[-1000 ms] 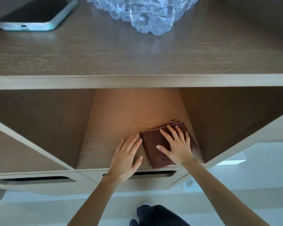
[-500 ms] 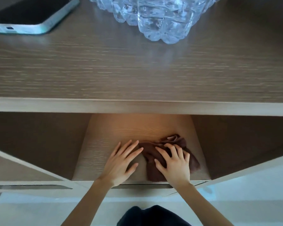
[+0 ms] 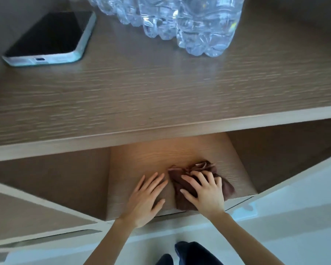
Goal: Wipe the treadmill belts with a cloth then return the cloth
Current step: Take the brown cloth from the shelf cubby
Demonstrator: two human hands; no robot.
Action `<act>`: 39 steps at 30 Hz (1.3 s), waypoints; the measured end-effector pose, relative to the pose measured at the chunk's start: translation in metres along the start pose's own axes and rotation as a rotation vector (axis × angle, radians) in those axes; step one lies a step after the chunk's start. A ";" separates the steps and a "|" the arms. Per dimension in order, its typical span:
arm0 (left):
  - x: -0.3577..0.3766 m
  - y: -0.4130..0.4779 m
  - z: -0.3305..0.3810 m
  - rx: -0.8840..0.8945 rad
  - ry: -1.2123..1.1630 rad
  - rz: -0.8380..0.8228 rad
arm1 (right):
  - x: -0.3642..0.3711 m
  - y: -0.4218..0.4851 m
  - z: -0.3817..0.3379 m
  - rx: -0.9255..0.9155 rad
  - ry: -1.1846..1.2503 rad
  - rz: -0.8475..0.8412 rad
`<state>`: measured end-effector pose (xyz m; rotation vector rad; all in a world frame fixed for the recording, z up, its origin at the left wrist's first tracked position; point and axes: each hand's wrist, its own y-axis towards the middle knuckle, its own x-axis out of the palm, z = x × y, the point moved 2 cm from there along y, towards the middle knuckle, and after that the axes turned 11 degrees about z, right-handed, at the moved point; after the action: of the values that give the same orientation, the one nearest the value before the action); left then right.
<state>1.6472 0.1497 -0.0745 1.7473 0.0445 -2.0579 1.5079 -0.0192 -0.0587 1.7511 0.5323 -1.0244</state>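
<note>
A brown cloth [image 3: 177,183] lies bunched on the lit wooden floor of an open shelf compartment [image 3: 161,155], near its front right. My right hand [image 3: 204,192] sits on top of the cloth with bent fingers gathering the fabric. Just left of the cloth, my left hand [image 3: 147,197] rests flat on the shelf floor with its fingers spread. No treadmill is in view.
Above the compartment runs a wooden countertop [image 3: 161,92]. A phone [image 3: 50,37] lies on it at the left and clear plastic water bottles [image 3: 180,20] stand at the back. Side walls close the compartment left and right. A pale floor and my dark shoes show below.
The cloth lay flat and folded under my right hand; now it is crumpled as the fingers have curled into it. My left hand has stayed flat. The view has tilted upward over the countertop.
</note>
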 end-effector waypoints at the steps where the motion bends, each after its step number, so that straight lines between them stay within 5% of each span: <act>1: -0.002 -0.005 -0.003 0.007 0.003 -0.009 | 0.001 0.000 -0.001 -0.005 0.004 0.037; 9: -0.002 -0.015 -0.008 0.046 -0.015 -0.044 | -0.018 -0.010 -0.021 0.145 0.111 0.159; 14: -0.010 -0.015 -0.005 0.113 -0.108 -0.042 | -0.057 -0.052 -0.036 0.425 0.157 0.191; 25: -0.033 0.009 0.095 0.594 -0.430 -0.016 | -0.144 -0.154 -0.039 0.782 -0.118 0.285; 39: -0.019 -0.065 0.282 1.169 -0.463 -0.154 | -0.257 -0.355 -0.092 1.260 -0.379 0.529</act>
<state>1.3637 0.1291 -0.0156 1.7128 -1.4504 -2.7915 1.1407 0.2354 -0.0218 2.4148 -1.0063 -1.3395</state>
